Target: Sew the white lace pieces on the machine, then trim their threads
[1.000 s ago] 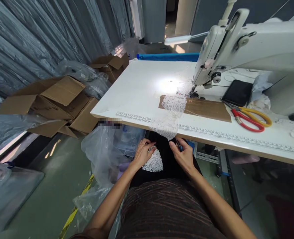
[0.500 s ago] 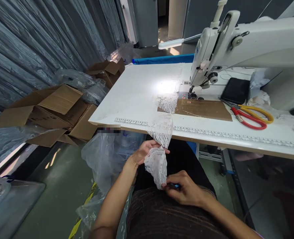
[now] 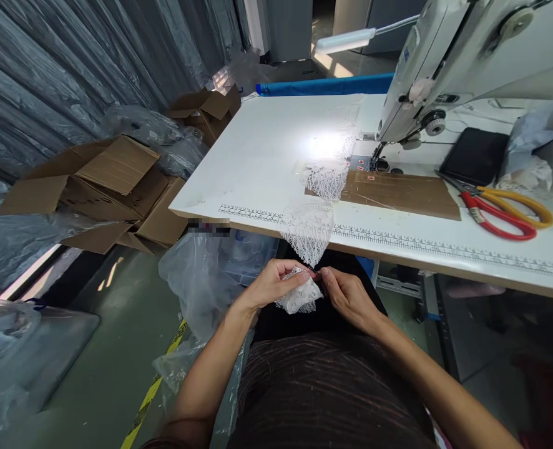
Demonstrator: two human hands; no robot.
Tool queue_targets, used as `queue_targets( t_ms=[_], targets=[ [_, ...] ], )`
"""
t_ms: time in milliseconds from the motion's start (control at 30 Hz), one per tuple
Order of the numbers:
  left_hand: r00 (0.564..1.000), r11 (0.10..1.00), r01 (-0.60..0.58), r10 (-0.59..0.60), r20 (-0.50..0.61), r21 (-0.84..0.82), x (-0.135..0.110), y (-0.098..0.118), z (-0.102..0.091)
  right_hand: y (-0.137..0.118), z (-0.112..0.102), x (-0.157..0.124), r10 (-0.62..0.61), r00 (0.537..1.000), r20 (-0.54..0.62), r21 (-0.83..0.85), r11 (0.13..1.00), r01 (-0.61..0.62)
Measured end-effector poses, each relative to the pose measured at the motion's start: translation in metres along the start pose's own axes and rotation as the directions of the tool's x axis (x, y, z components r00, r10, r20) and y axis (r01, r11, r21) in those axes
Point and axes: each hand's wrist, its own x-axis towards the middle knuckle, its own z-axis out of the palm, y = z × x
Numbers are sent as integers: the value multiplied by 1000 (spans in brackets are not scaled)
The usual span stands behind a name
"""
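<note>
My left hand [image 3: 269, 285] is closed on a strip of white lace trim [image 3: 307, 240], with a bunched fold of it hanging below the thumb. From there the strip runs up over the table edge and along the tabletop toward the sewing machine. Close against the left fingertips, my right hand [image 3: 349, 296] is closed around a small dark tool [image 3: 313, 270]. Only a thin dark end of that tool shows; the fingers cover the rest, so its kind is unclear.
The white sewing machine [image 3: 445, 68] stands at the right over the table [image 3: 248, 156]. Red- and yellow-handled scissors [image 3: 501, 212] lie beside a black flat object [image 3: 475, 156]. Brown card [image 3: 398, 196] lies under the lace. Open cardboard boxes [image 3: 117, 168] and plastic bags [image 3: 196, 274] are at the left.
My right hand has moved up from the lace's lower end to the left fingertips. The hanging lace is now gathered up in my left hand. The view has shifted slightly.
</note>
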Motion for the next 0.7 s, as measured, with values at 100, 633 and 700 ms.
queue_targets(
  t_ms=[100, 633, 700],
  targets=[
    [1000, 1000, 6, -6, -2, -6, -1, 3, 1, -2, 3, 5, 7, 999, -42, 0, 1000, -7],
    [999, 999, -16, 15, -33, -36, 0, 7, 2, -1, 1, 10, 0, 1000, -28, -2, 1000, 0],
    [999, 998, -14, 12, -43, -57, -1, 7, 2, 0, 0, 11, 27, 998, -52, 13, 1000, -26]
  ],
)
